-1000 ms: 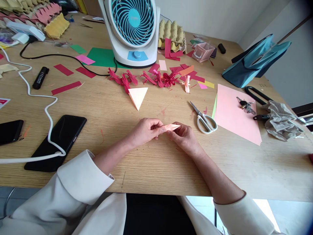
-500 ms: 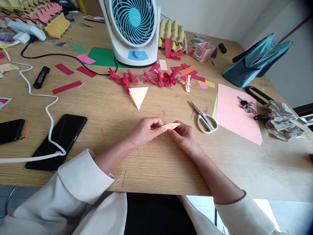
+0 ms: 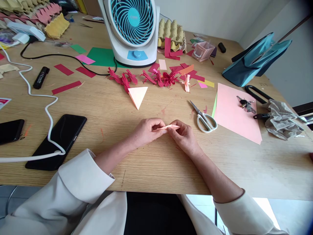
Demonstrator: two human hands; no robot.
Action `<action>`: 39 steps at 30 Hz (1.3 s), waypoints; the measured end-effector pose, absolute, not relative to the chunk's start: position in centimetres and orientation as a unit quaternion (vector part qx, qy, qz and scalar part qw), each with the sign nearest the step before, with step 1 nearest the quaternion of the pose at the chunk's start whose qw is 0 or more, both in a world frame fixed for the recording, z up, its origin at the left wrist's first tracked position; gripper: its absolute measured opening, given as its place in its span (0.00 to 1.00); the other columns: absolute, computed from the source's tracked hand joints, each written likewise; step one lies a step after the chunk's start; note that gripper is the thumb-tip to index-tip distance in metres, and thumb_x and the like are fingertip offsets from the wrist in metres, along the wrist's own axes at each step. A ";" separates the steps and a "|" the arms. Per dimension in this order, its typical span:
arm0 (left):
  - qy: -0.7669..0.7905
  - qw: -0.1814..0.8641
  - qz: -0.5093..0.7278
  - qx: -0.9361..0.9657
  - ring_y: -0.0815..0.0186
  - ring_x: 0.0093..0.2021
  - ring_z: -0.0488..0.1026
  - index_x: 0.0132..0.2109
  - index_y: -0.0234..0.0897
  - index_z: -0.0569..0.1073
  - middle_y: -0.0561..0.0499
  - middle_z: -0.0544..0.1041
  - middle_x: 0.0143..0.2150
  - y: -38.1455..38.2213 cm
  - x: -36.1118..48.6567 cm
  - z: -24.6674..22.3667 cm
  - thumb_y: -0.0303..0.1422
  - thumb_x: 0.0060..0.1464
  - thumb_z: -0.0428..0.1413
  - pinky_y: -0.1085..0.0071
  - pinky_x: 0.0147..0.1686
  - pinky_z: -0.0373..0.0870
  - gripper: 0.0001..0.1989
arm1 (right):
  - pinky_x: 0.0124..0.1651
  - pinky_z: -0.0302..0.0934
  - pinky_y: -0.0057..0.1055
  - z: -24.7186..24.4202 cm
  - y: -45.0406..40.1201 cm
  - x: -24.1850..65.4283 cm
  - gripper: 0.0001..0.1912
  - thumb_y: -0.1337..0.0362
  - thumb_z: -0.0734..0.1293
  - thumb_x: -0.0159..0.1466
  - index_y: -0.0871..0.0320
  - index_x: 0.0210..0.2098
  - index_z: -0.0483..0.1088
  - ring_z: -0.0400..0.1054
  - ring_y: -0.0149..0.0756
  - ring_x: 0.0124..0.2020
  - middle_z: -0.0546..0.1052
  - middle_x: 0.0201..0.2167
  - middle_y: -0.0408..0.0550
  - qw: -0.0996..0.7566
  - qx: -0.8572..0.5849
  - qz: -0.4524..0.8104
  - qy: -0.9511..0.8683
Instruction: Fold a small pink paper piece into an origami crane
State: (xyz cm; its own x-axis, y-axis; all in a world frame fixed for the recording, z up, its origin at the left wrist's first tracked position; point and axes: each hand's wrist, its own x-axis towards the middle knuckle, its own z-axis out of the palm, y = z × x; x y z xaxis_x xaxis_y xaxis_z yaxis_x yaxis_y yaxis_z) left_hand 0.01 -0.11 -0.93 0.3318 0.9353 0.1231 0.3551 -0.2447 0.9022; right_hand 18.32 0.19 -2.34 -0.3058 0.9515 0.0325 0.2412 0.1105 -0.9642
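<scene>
A narrow piece of folded pale-pink paper [image 3: 168, 127] is stretched between my two hands, just above the table. My left hand [image 3: 151, 129] pinches its left end between thumb and fingers. At the other end, my right hand [image 3: 183, 135] is closed on the paper with thumb and forefinger. Parts of the paper are hidden by my fingers. Beyond my hands lies a pale folded paper triangle [image 3: 138, 97]. White-handled scissors [image 3: 206, 122] rest to the right of my right hand, their blades pointing away to the upper left.
Crumpled red paper pieces [image 3: 158, 78] lie in a row before a white-and-blue fan [image 3: 133, 36]. Pink sheets [image 3: 237, 114] with keys [image 3: 246, 104] lie at right, near a teal bag [image 3: 254, 62]. A black tablet-like device [image 3: 60, 140] and white cable [image 3: 50, 124] are at left.
My right thumb and forefinger have moved onto the paper, covering more of its right end. My left hand keeps its pinch almost in place.
</scene>
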 end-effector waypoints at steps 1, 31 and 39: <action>0.459 0.410 0.355 0.704 0.75 0.24 0.57 0.27 0.34 0.69 0.58 0.62 0.23 -0.1 0.0 -1.0 0.39 0.57 0.57 0.76 0.24 0.53 0.15 | 0.24 0.45 0.26 -2.4 0.2 18.3 0.15 0.53 0.67 0.63 0.58 0.30 0.67 0.50 0.26 0.21 0.61 0.20 0.38 0.367 -0.462 0.481 -0.649; 0.487 0.365 0.345 0.715 0.74 0.23 0.59 0.26 0.33 0.70 0.57 0.66 0.22 0.3 -0.6 -0.6 0.42 0.57 0.56 0.76 0.24 0.55 0.17 | 0.30 0.53 0.28 -1.6 0.6 18.6 0.19 0.47 0.66 0.63 0.58 0.31 0.68 0.60 0.30 0.24 0.69 0.22 0.41 0.369 -0.440 0.535 -0.619; 0.492 0.383 0.341 0.703 0.71 0.27 0.65 0.31 0.33 0.74 0.54 0.73 0.27 0.2 -0.3 -0.6 0.40 0.58 0.55 0.75 0.27 0.58 0.14 | 0.28 0.48 0.27 -1.9 0.4 18.4 0.17 0.51 0.70 0.60 0.59 0.32 0.68 0.54 0.27 0.25 0.64 0.23 0.39 0.355 -0.429 0.535 -0.636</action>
